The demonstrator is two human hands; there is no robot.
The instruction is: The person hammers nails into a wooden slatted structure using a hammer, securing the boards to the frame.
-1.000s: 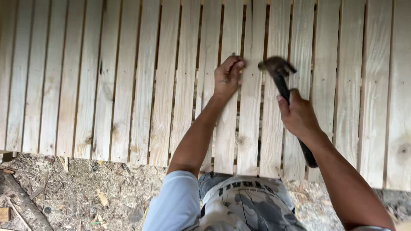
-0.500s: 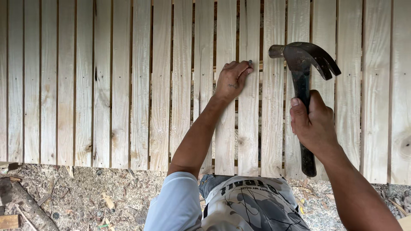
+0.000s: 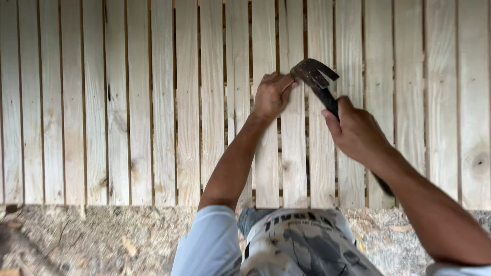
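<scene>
Claw hammer: its dark handle runs on a slant from lower right, where its butt end shows past the right wrist, up and left to the head, which meets the wood just beside the left fingertips. The head's striking face points left toward those fingers and the curved claw points right. Nearest the camera are the person's pale blue sleeve and printed shirt, above ground strewn with wood chips. Farther out, the right hand has its grip wrapped tight round the hammer's handle about midway. The left hand rests on a slat, fingers pinched together at the hammer head; what they pinch is hidden. Beyond lies the pale slatted wooden panel, its boards running away from the person with narrow gaps between.
</scene>
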